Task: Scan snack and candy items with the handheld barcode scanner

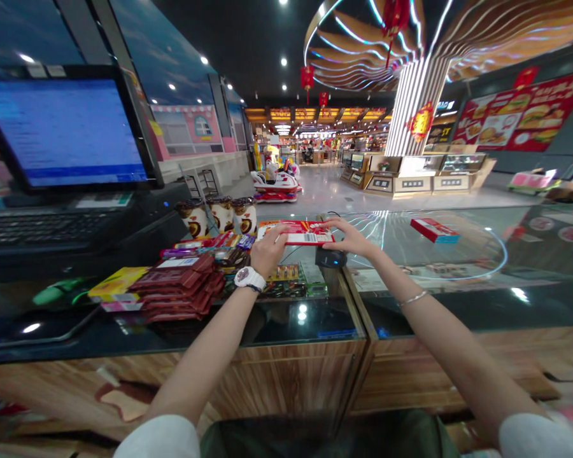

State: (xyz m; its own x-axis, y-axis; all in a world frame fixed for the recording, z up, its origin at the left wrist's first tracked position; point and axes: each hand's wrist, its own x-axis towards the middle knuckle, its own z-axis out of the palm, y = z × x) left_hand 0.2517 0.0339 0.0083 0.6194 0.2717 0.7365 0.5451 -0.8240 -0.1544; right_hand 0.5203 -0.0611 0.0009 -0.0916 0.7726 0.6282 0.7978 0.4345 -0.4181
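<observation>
My left hand (268, 251), with a white watch on its wrist, grips the left part of a flat red packet (303, 233) that shows a barcode. At the packet's right end, my right hand (346, 238) has its thumb and fingers around the edge. Just below that end sits a small black device (331, 257) with a blue light. Left of my left hand lie a stack of dark red packets (181, 283) and a yellow box (117, 285).
Several patterned cups (222, 215) stand behind the stack. A monitor (67, 133) and a keyboard (42, 226) are at the left. On the glass counter (458, 308) at the right lies a red and blue box (434, 230).
</observation>
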